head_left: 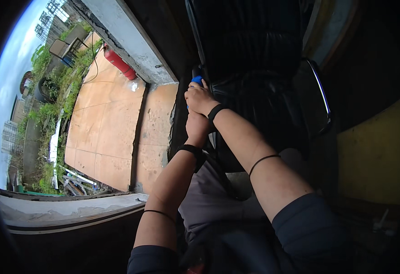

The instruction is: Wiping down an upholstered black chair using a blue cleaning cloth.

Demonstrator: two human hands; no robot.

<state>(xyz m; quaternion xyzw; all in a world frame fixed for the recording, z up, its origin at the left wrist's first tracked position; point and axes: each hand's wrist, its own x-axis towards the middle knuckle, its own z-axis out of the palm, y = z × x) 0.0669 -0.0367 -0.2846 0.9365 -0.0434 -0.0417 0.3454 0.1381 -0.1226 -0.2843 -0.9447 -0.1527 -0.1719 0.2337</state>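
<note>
A black padded office chair (254,50) stands in front of me, with a dark armrest (196,71) on its left side. Both my hands meet at this armrest. The fingers of my right hand (200,98) are curled over a small bright-blue thing (197,81), perhaps a cloth; most of it is covered, so its kind is unclear. My left hand (197,125) lies just below, against the right one, and its fingers are hidden behind it. A speck of blue also shows beside the left hand.
The chair's shiny metal right armrest (319,91) curves out. On the left, a doorway opens onto orange floor tiles (104,123), where a red fire extinguisher (120,62) stands by a whitish wall (136,34). Weeds and a tire (43,90) lie beyond. A yellowish panel (373,155) stands right.
</note>
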